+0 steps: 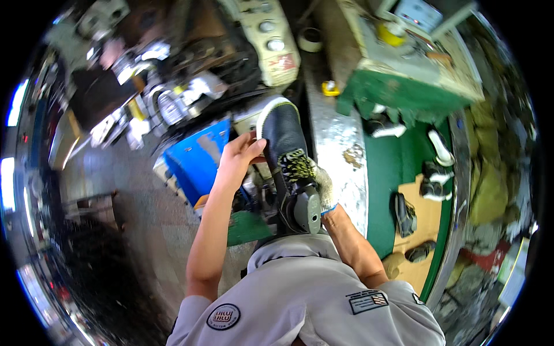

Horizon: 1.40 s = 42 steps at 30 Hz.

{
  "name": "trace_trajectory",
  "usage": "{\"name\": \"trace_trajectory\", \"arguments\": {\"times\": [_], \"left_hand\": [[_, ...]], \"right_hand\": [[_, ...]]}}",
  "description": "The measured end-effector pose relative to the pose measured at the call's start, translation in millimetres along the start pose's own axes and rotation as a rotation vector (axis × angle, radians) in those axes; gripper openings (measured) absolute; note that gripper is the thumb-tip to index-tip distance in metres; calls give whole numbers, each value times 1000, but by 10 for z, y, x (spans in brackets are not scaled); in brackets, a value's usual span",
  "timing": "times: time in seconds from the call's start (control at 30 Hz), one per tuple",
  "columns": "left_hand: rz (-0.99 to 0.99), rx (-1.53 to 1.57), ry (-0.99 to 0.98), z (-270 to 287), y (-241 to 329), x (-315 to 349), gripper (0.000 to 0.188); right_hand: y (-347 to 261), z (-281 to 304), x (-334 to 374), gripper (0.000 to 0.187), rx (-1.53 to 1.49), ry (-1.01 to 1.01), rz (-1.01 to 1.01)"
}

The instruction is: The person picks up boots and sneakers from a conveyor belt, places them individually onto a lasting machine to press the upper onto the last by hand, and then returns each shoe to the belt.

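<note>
In front of my body is a black shoe (pixel 285 135), toe pointing away from me, with a pale band round its toe edge and black-and-yellow laces. A grey shoe last (pixel 307 209) with a round hole fills its opening. My bare left hand (pixel 243 151) grips the left edge of the shoe near the toe, thumb on top and fingers bent beneath. On the other side, my right hand (pixel 325 185), in a pale knit glove with a blue cuff, is closed round the shoe beside the laces; its fingers are mostly hidden.
A machine (pixel 280 63) with dials stands ahead, beside a blue panel (pixel 199 158). Right of me runs a metal-topped ledge (pixel 341 155). Beyond it, several shoes (pixel 405 214) lie on cardboard and green sheeting. A worktable (pixel 415 81) with a yellow tape roll (pixel 391 33) stands far right.
</note>
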<state>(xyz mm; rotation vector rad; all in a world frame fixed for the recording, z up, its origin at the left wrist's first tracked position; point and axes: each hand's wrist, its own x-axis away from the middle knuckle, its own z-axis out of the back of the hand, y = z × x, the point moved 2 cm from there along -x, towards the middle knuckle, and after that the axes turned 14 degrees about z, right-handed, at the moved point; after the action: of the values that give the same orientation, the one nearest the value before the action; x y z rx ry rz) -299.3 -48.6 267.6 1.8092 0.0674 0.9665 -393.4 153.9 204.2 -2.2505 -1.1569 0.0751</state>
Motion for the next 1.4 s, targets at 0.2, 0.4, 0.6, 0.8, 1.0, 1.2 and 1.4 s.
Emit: {"name": "trace_trajectory", "arguments": {"times": [0.2, 0.4, 0.6, 0.8, 1.0, 1.2, 1.4], "left_hand": [[67, 251, 268, 1308, -147, 190, 23], [-85, 493, 483, 1896, -151, 247, 33], [-323, 617, 489, 2149, 38, 249, 52], [-319, 612, 460, 2147, -83, 72, 43], [82, 710, 344, 1905, -274, 100, 48], [166, 598, 404, 1896, -98, 112, 50], [42, 539, 382, 1890, -173, 78, 49]], "right_hand": [[618, -936, -405, 50, 202, -150, -129], [1138, -1425, -787, 53, 406, -118, -133], [1422, -1837, -1140, 51, 364, -99, -48], [1808, -1843, -1419, 47, 382, -24, 13], [1879, -1749, -1419, 45, 488, -46, 80], [1826, -1841, -1470, 43, 475, -30, 67], [1861, -1737, -1514, 31, 472, -2, 95]]}}
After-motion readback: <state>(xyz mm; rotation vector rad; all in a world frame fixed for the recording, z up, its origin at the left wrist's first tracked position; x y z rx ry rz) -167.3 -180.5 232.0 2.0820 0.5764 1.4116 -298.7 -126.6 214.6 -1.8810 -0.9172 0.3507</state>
